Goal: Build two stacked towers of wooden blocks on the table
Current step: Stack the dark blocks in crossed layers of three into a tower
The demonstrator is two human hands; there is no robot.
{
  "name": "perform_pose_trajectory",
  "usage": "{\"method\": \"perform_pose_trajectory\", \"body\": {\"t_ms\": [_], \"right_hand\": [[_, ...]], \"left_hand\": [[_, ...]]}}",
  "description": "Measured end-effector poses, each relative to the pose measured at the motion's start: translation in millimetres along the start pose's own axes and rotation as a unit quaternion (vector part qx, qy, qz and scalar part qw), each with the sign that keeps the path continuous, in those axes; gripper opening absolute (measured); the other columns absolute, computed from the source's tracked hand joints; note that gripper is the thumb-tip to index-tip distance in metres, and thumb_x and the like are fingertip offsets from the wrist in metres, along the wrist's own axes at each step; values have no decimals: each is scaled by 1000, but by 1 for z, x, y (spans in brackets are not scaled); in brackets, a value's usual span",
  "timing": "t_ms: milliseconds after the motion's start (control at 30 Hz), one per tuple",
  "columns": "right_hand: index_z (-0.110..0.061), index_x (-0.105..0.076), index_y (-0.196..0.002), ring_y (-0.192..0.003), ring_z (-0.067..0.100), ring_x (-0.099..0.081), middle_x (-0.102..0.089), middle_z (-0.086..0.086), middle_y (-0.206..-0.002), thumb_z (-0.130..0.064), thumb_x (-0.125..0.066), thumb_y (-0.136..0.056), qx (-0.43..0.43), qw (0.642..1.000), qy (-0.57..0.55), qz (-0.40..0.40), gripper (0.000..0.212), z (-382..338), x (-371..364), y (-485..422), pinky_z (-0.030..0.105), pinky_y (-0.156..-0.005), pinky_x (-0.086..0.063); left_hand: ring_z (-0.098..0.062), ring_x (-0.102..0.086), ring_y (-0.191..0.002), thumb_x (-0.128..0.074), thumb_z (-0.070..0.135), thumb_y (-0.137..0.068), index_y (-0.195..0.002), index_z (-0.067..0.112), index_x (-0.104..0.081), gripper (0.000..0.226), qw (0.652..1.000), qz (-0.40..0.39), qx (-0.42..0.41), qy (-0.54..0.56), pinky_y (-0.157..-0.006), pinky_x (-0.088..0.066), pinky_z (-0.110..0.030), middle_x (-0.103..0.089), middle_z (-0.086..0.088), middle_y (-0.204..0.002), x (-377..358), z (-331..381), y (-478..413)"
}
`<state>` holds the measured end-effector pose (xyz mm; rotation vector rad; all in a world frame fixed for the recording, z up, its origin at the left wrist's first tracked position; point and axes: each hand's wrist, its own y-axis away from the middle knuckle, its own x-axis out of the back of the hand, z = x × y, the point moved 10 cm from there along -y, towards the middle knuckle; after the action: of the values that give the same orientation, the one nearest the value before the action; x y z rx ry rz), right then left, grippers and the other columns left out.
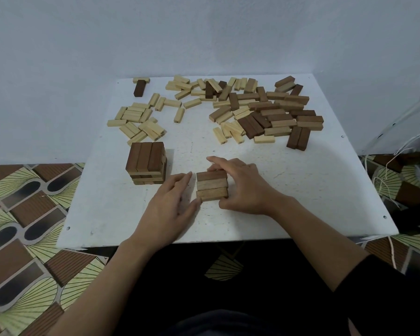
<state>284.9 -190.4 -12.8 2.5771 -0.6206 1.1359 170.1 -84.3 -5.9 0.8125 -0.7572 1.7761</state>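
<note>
A tower of several layers, topped by three dark brown blocks, stands at the table's front left. A flat row of three blocks lies near the front middle. My left hand presses its straight fingers against the row's left end. My right hand curls round the right end, thumb at the near corner and fingers over the far edge. Loose pale and brown blocks are heaped at the back right, with a smaller pale pile at the back left.
The white table stands against a pale wall. A dark block under a pale one sits at the far left corner. Patterned floor shows at both sides, and loose cords hang off the right edge.
</note>
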Motion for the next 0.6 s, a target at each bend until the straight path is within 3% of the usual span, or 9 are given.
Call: {"method": "perform_pose_trajectory", "body": {"t_ms": [67, 133, 233, 333, 433, 600], "right_hand": [[-33, -25, -156, -139, 5, -31, -46, -15, -147, -31, -77, -75, 9, 1000, -13, 9, 95, 0, 4, 4, 40, -111, -20], [-29, -25, -157, -145, 5, -23, -35, -11, -157, -39, -74, -85, 0, 999, -4, 48, 88, 3, 11, 12, 39, -116, -17], [-22, -20, -160, -150, 3, -11, -22, -6, -165, -51, -50, -101, -40, 993, 55, 98, 72, 14, 14, 28, 34, -123, -8], [-19, 3, -161, -152, 1, 14, 4, -5, -169, -60, -18, -102, -74, 989, 122, 44, 74, 26, -6, 38, 32, -125, 9], [-19, 13, -158, -149, 4, 25, 18, -7, -166, -60, -1, -99, -87, 978, 192, 1, 74, 28, -20, 39, 41, -124, 15], [-22, 12, -158, -149, 10, 29, 20, -9, -166, -58, 9, -97, -78, 969, 236, 0, 71, 27, -26, 39, 48, -123, 16]], "left_hand": [[-15, -42, -135, -56, 45, -99, -153, 13, -41, 64, 999, -5, -5, -42, -106, -38, -27, -43, -1, -152, -5, 2, 5], [-20, -36, -140, -51, 48, -101, -152, 11, -41, 64, 997, -3, -15, -81, -109, -34, -30, -39, -6, -155, -7, 5, 8], [-29, -41, -135, -38, 50, -106, -150, 4, -42, 64, 987, -7, -29, -160, -111, -37, -39, -39, -15, -157, -15, 8, 11], [-31, -43, -136, -21, 52, -107, -153, 1, -36, 70, 975, -41, -19, -219, -109, -39, -43, -30, -18, -162, -29, 3, 10], [-29, -47, -123, -14, 51, -107, -156, 3, -32, 71, 969, -48, 0, -244, -101, -40, -41, -26, -15, -165, -36, 2, 10], [-27, -44, -103, -20, 45, -107, -152, 2, -39, 65, 969, -23, 13, -245, -87, -45, -43, -35, -15, -161, -33, 6, 13]]}}
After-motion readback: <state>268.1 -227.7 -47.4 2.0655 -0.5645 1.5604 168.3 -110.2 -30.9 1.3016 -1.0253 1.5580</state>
